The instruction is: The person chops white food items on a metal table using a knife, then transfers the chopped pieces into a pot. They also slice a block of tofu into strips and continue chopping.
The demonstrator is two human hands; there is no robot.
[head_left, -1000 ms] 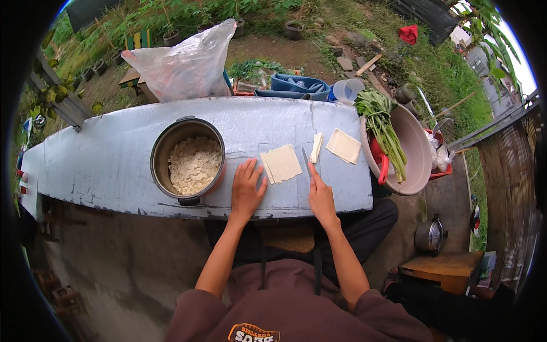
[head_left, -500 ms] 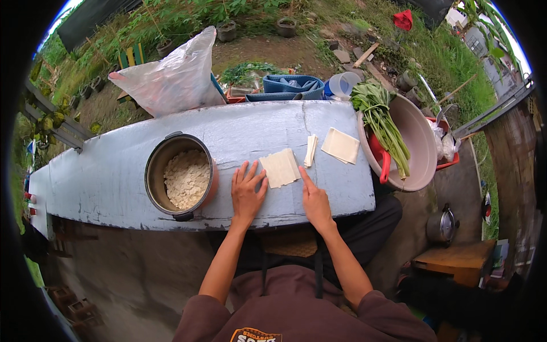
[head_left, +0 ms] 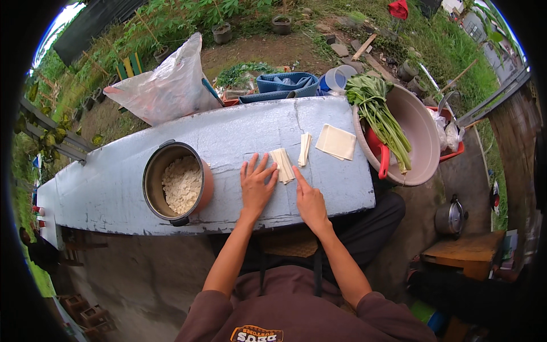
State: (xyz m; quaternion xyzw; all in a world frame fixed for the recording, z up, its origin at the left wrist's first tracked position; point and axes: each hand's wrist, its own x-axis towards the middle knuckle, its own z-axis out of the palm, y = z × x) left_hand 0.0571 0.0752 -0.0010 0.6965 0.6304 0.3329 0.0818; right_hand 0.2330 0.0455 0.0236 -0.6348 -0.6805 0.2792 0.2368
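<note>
My left hand (head_left: 258, 187) is open on the grey-blue table, its fingers spread and its fingertips at the left edge of a narrow, pale layered strip of thin dough sheets (head_left: 282, 166). At the strip's right edge, the index finger of my right hand (head_left: 311, 204) stretches forward while its other fingers curl under. Nothing shows in that hand. A second, thinner bundle of pale strips (head_left: 305, 149) lies just beyond, and to its right is a stack of square dough sheets (head_left: 336, 142).
A pot (head_left: 183, 183) of pale flakes stands to the left. On the right, a large basin (head_left: 421, 131) holds leafy green stalks (head_left: 383, 121) and a red-handled item (head_left: 384, 161). A filled plastic bag (head_left: 165, 91) and a blue cloth-like container (head_left: 288, 85) line the far edge.
The wide square of dough sheets between my hands is now a narrow strip. My left hand has moved to the right, and my right hand has shifted slightly left.
</note>
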